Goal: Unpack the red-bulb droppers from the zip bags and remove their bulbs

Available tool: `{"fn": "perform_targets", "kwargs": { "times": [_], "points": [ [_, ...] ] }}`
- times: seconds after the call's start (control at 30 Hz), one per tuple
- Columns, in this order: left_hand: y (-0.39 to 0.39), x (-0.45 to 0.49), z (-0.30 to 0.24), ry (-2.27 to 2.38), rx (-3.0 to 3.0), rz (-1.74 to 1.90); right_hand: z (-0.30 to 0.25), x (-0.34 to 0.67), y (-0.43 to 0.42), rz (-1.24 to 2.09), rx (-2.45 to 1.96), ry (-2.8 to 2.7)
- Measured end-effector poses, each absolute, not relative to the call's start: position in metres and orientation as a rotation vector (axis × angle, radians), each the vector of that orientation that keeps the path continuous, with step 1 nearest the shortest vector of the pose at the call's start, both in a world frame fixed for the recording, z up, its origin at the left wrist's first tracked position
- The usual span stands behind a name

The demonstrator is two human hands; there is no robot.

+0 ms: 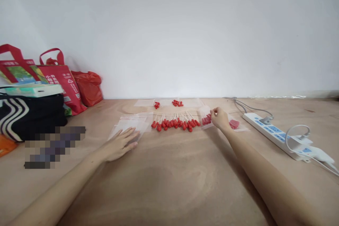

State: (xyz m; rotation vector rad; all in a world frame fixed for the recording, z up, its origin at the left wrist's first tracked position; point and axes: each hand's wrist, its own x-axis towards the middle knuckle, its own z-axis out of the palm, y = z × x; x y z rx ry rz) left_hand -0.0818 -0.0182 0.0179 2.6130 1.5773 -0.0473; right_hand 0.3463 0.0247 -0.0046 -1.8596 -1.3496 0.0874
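A row of several small droppers with red bulbs [174, 123] lies across the middle of the wooden table [169, 180]. My left hand [120, 144] rests flat and open on the table, its fingertips on a stack of clear zip bags [132, 124]. My right hand [219, 118] is curled in a pinch on a clear bag holding red-bulbed droppers [206, 118]. Another filled bag [234, 124] lies just right of that hand. A few loose red bulbs [177, 103] and more clear bags [144, 102] lie near the wall.
A white power strip [275, 135] with plugged cables runs along the right side. Red shopping bags [63, 81], a red plastic bag [88, 86] and a black striped bag [23, 114] crowd the left edge. A white wall stands behind the table.
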Motion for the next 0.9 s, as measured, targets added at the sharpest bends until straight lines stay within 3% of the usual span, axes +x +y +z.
{"fn": "perform_targets", "kwargs": {
  "times": [0.2, 0.33, 0.5, 0.67, 0.8, 0.9],
  "points": [
    [-0.019, -0.08, 0.003, 1.974, 2.446, -0.039, 0.014, 0.358, 0.003, 0.18, -1.639, -1.317],
    [-0.021, -0.064, 0.011, 2.06, 2.635, 0.292, 0.017, 0.338, -0.02, 0.845, -1.23, -1.445],
    [-0.039, -0.01, 0.03, 1.45, 2.738, 0.726, 0.01, 0.28, -0.04, 1.446, -0.89, -1.811],
    [-0.062, 0.044, 0.029, 0.89, 2.71, 0.461, -0.004, 0.239, -0.036, 1.595, -0.772, -1.86],
    [-0.068, 0.053, 0.012, 0.884, 2.64, 0.306, -0.015, 0.244, -0.042, 1.509, -0.98, -1.48],
    [-0.068, 0.052, 0.002, 0.971, 2.567, 0.3, -0.018, 0.258, -0.059, 1.626, -1.096, -1.253]
  ]
}}
